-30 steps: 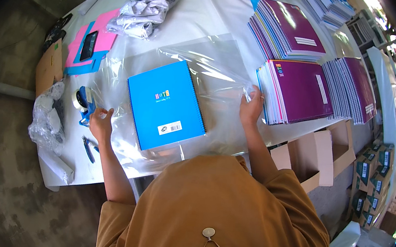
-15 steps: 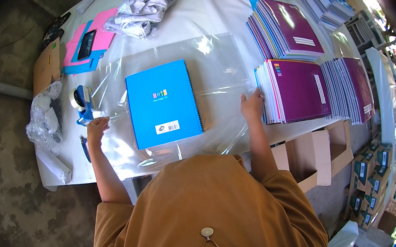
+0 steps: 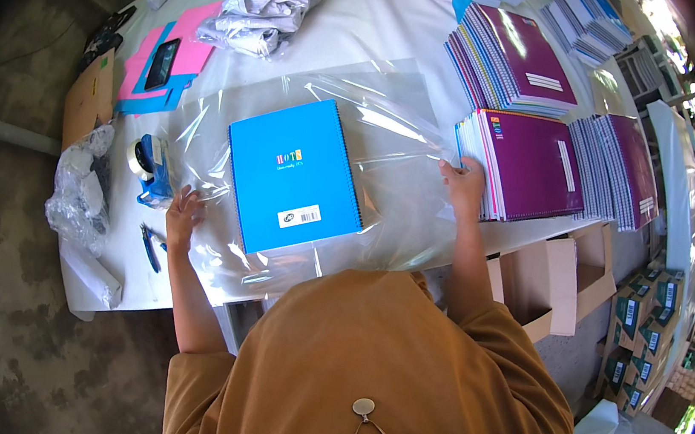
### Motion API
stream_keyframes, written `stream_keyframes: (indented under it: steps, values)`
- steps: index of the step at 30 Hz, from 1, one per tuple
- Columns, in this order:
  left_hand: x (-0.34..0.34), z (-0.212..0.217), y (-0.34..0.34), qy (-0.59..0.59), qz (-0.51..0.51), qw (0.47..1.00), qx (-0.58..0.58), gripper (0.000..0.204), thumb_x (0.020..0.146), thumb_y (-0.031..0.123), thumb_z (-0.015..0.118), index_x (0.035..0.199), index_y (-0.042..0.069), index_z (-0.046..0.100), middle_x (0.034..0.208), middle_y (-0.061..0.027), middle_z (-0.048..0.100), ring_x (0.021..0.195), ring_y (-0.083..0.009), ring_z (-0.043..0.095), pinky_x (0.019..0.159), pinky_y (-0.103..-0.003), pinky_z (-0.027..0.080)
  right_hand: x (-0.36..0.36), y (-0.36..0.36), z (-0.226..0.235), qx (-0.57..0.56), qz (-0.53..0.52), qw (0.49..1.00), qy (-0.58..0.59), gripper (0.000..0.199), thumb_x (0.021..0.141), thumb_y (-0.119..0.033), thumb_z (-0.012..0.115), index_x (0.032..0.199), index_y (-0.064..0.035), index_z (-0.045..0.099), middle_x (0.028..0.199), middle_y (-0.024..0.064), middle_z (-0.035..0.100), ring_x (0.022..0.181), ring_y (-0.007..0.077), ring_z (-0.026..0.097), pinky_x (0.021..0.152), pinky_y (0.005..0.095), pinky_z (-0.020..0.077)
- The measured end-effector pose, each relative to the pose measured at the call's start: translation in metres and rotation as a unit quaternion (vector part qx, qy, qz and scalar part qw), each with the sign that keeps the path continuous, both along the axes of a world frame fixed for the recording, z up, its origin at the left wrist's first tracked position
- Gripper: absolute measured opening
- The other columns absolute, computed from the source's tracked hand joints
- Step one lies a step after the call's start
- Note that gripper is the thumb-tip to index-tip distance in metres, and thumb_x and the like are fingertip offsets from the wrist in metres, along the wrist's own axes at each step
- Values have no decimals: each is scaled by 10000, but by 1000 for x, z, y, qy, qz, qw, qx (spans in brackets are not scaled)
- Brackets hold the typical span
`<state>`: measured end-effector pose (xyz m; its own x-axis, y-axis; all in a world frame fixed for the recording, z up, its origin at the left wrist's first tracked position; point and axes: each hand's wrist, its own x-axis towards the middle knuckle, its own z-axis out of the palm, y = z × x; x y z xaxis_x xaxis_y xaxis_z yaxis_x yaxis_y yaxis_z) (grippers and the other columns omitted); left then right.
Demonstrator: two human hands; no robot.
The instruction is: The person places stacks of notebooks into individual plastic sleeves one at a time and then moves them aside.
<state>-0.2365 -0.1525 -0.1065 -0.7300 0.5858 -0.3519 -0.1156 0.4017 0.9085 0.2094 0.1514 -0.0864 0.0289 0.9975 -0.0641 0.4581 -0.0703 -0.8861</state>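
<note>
A blue spiral-bound notebook (image 3: 296, 181) lies tilted on a clear plastic sheet (image 3: 403, 103) spread over the table. My left hand (image 3: 183, 215) is at the sheet's left side, fingers bent and apart, just below a blue tape dispenser (image 3: 155, 174). At the right edge of the sheet, the fingers of my right hand (image 3: 464, 187) are curled together on the plastic, beside a stack of purple spiral notebooks (image 3: 533, 165). The sheet is creased and shiny between my hands.
Blue-handled pliers (image 3: 151, 248) lie near the table's front left. Farther back are a phone (image 3: 162, 64) on pink and blue sheets and crumpled plastic (image 3: 264, 10). More purple notebooks (image 3: 520, 57) are stacked at back right. Open cardboard boxes (image 3: 537, 281) stand below the right edge.
The fingers of my left hand have spread from a pinch. My right hand has shifted slightly right and its fingers have curled in. The view has moved a little.
</note>
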Motion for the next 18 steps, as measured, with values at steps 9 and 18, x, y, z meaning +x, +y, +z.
stream_keyframes:
  steps: [9, 18]
  values:
    - [3, -1, -1, -42, 26, 998, 35, 510, 868, 261, 579, 1319, 75, 429, 1199, -48, 571, 1012, -175, 564, 816, -322, 452, 5, 8, 12, -92, 38, 988, 120, 290, 733, -240, 747, 770, 34, 657, 761, 44, 609, 647, 87, 526, 580, 223, 415]
    - [6, 0, -2, -75, 24, 995, 56, 527, 880, 296, 569, 1331, 76, 409, 1231, -49, 551, 1102, -199, 513, 873, -331, 422, -17, 6, -17, 135, 84, 912, -378, 163, 804, -191, 618, 858, -46, 670, 793, 178, 622, 810, 332, 604, 729, 417, 462]
